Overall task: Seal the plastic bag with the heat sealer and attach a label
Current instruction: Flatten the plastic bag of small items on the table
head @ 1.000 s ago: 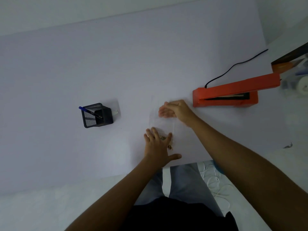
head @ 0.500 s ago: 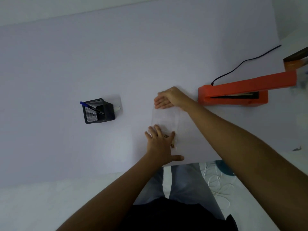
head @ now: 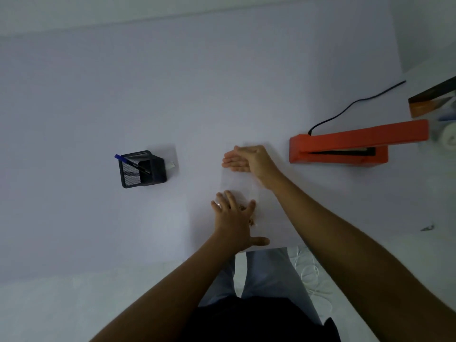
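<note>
Clear plastic bag [head: 240,183] lies flat on table [head: 98,95], w/ left hand [head: 234,218] spread flat on near end, right hand [head: 249,160] fingers straight, pressing far end. Heat sealer [head: 345,146] sits right, apart.

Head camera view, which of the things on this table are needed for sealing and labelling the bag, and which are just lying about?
Belongs to the job:
- clear plastic bag, flat under both hands
- orange heat sealer, arm raised
- small white label beside the pen holder
- blue pen, perhaps for the label

Lying about:
- black mesh pen holder
- orange and dark box at the right edge
</note>
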